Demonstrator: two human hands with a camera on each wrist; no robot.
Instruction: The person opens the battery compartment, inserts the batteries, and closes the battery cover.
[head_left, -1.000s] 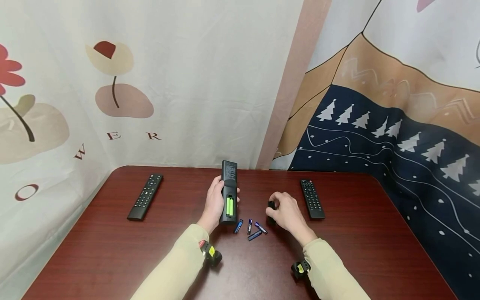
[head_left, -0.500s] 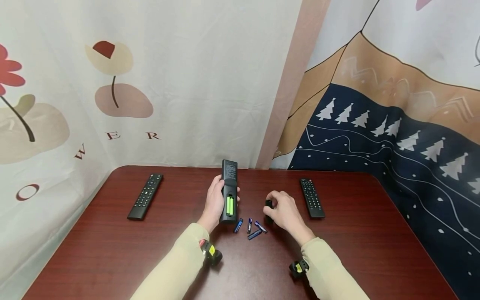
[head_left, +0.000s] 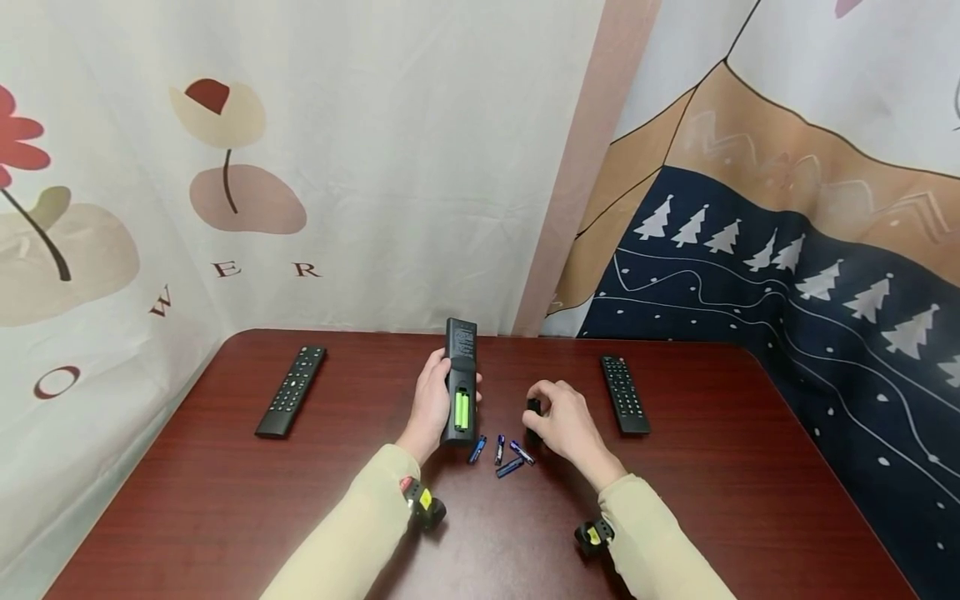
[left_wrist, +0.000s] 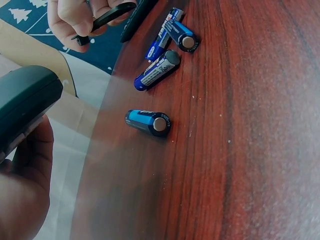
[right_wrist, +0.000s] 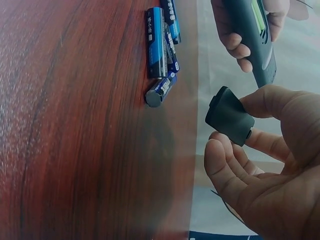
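My left hand point(head_left: 429, 410) grips a black remote point(head_left: 460, 382) face down, tilted up off the table. Its battery bay is uncovered and shows green batteries point(head_left: 461, 410). The same remote point(right_wrist: 250, 35) appears in the right wrist view. My right hand point(head_left: 564, 425) pinches the black battery cover point(head_left: 533, 412) point(right_wrist: 229, 116) between thumb and fingers, just right of the remote. Several blue batteries point(head_left: 503, 455) point(left_wrist: 159, 70) point(right_wrist: 161, 45) lie loose on the red-brown table point(head_left: 225, 517) between my hands.
A second black remote point(head_left: 291, 392) lies face up at the left of the table, a third remote point(head_left: 624, 394) at the right. Printed cloths hang behind the table's far edge. Small cameras sit on both wrists.
My right hand with the battery cover has drifted a little left, toward the held remote. The left hand and its remote have barely moved.
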